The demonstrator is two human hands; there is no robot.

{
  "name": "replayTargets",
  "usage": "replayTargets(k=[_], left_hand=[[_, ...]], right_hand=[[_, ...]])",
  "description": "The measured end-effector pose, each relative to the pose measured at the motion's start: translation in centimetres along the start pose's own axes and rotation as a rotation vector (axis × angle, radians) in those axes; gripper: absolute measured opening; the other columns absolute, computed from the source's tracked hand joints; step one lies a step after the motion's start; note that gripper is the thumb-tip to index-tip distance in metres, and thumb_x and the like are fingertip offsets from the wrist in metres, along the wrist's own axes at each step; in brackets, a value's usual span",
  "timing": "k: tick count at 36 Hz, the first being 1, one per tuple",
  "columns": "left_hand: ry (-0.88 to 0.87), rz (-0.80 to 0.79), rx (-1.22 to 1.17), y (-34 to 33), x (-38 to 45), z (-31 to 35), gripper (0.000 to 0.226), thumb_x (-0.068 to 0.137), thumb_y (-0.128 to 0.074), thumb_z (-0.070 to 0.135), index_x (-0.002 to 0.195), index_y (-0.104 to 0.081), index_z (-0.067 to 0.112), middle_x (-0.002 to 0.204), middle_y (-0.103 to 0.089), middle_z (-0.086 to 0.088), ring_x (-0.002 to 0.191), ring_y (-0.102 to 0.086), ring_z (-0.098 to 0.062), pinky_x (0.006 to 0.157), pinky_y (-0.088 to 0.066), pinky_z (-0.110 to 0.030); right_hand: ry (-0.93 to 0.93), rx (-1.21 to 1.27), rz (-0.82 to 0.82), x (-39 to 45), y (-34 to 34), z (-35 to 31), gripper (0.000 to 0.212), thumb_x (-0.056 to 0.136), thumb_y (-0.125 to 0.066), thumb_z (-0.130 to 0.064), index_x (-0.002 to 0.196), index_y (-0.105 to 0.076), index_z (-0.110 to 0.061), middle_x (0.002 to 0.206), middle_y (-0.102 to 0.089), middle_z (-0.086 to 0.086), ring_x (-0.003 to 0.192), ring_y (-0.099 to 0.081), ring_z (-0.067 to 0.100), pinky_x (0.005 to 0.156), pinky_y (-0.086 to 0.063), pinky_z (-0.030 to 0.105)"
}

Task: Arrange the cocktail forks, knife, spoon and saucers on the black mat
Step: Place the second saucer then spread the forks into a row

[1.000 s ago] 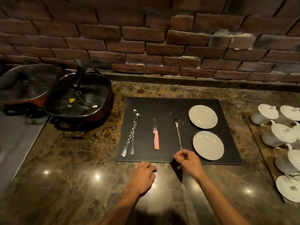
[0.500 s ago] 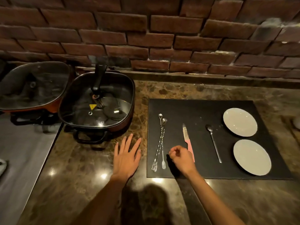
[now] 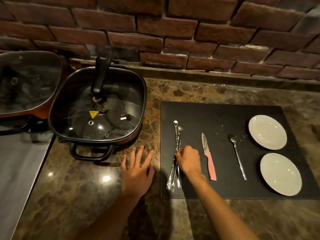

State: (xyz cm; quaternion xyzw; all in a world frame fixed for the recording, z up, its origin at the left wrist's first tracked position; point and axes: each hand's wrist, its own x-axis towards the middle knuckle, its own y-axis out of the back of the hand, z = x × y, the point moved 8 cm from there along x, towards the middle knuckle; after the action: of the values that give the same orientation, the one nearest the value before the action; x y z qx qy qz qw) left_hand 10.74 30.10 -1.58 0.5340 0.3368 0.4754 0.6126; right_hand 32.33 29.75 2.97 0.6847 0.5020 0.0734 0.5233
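On the black mat (image 3: 225, 118), right hand (image 3: 187, 158) pinches the cocktail forks (image 3: 176, 153); left hand (image 3: 136, 168) lies flat, fingers spread

On the rectangular black mat (image 3: 223, 115), left to right, lay twisted steel cocktail forks (image 3: 174, 170), pink-handled knife (image 3: 208, 158), long steel spoon (image 3: 237, 155), two round white saucers (image 3: 267, 132).

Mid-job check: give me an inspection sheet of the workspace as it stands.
Surface: marble counter, black mat flat on it.
Job's things: cocktail forks bunched and crossing at mat's left; knife, spoon, two saucers apart on mat.
Clutter: two lidded pans left of mat.
Hands: right hand fingers pinching the forks; left hand flat on counter.
Cables: nothing seen.
Surroundings: brick wall behind.
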Motion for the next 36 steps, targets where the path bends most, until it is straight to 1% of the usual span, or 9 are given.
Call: replayTargets(k=[3, 8, 11, 15, 17, 20, 22, 26, 36], left_hand=[[0.005, -0.002, -0.008, 0.4, 0.1, 0.2, 0.052, 0.098, -0.048, 0.045, 0.15, -0.045, 0.039, 0.162, -0.04, -0.004, 0.151, -0.035, -0.029, 0.116, -0.031, -0.06], [0.004, -0.033, 0.001, -0.1, 0.1, 0.1, 0.053, 0.101, -0.038, 0.049, 0.153, -0.038, 0.041, 0.163, -0.038, -0.002, 0.152, -0.033, -0.028, 0.118, -0.028, -0.06], [0.001, -0.049, 0.02, -0.5, 0.2, 0.0, 0.053, 0.101, -0.037, 0.051, 0.154, -0.035, 0.042, 0.163, -0.037, -0.002, 0.152, -0.032, -0.028, 0.119, -0.026, -0.06], [0.005, -0.057, -0.004, -1.0, 0.2, -0.3, 0.055, 0.101, -0.038, 0.051, 0.154, -0.034, 0.042, 0.165, -0.035, -0.002, 0.153, -0.03, -0.027, 0.119, -0.025, -0.06], [0.006, -0.055, -0.011, -1.0, 0.1, -0.3, 0.055, 0.1, -0.039, 0.05, 0.154, -0.035, 0.042, 0.165, -0.035, -0.002, 0.153, -0.029, -0.027, 0.119, -0.026, -0.06], [0.01, -0.05, -0.021, -0.9, 0.1, -0.2, 0.054, 0.099, -0.04, 0.049, 0.153, -0.038, 0.042, 0.164, -0.037, -0.002, 0.152, -0.032, -0.027, 0.117, -0.028, -0.06], [0.008, -0.055, -0.018, -0.9, 0.1, -0.2, 0.055, 0.099, -0.039, 0.05, 0.153, -0.037, 0.042, 0.164, -0.037, -0.002, 0.152, -0.033, -0.028, 0.116, -0.028, -0.06], [0.006, -0.086, 0.001, -0.9, 0.1, -0.3, 0.056, 0.098, -0.037, 0.051, 0.154, -0.035, 0.041, 0.164, -0.036, -0.002, 0.152, -0.033, -0.028, 0.116, -0.029, -0.06], [0.022, -0.125, -0.003, -0.6, 0.2, -0.2, 0.056, 0.098, -0.037, 0.051, 0.153, -0.037, 0.042, 0.164, -0.036, -0.002, 0.152, -0.032, -0.028, 0.116, -0.029, -0.06]], right_hand=[[-0.022, 0.014, -0.009, 0.2, 0.3, -0.1, 0.02, 0.088, -0.062, -0.023, 0.081, -0.064, -0.004, 0.087, -0.069, 0.015, 0.078, -0.063, 0.033, 0.068, -0.048, 0.035], [-0.03, 0.062, -0.042, 0.2, 0.9, 0.1, 0.021, 0.086, -0.066, -0.022, 0.071, -0.067, -0.008, 0.072, -0.068, 0.008, 0.069, -0.065, 0.021, 0.069, -0.057, 0.038], [-0.04, 0.054, -0.018, 0.4, 1.9, 0.9, 0.032, 0.083, -0.065, -0.019, 0.054, -0.057, -0.011, 0.053, -0.056, 0.002, 0.052, -0.056, 0.012, 0.052, -0.045, 0.03], [-0.061, 0.02, -0.006, 0.8, 3.2, 2.0, 0.032, 0.083, -0.064, -0.021, 0.054, -0.055, -0.009, 0.052, -0.054, 0.0, 0.051, -0.054, 0.015, 0.048, -0.036, 0.025], [-0.061, 0.003, -0.004, 1.1, 3.7, 2.4, 0.036, 0.084, -0.064, -0.02, 0.052, -0.051, -0.011, 0.055, -0.054, 0.0, 0.052, -0.053, 0.013, 0.044, -0.034, 0.023], [-0.04, -0.044, -0.016, 1.4, 4.3, 2.3, 0.025, 0.085, -0.061, -0.018, 0.064, -0.057, -0.006, 0.075, -0.063, 0.014, 0.069, -0.063, 0.03, 0.058, -0.049, 0.033], [-0.021, -0.083, -0.005, 1.5, 4.8, 2.0, 0.021, 0.087, -0.06, -0.018, 0.075, -0.061, -0.001, 0.083, -0.062, 0.017, 0.077, -0.064, 0.036, 0.064, -0.051, 0.037], [0.001, -0.148, 0.019, 1.5, 4.9, 1.8, 0.022, 0.089, -0.057, -0.017, 0.081, -0.061, 0.002, 0.087, -0.062, 0.021, 0.082, -0.063, 0.042, 0.068, -0.05, 0.039], [0.008, -0.191, 0.02, 1.1, 4.6, 2.3, 0.018, 0.091, -0.053, -0.013, 0.091, -0.065, 0.001, 0.095, -0.067, 0.021, 0.087, -0.065, 0.04, 0.075, -0.055, 0.042]])
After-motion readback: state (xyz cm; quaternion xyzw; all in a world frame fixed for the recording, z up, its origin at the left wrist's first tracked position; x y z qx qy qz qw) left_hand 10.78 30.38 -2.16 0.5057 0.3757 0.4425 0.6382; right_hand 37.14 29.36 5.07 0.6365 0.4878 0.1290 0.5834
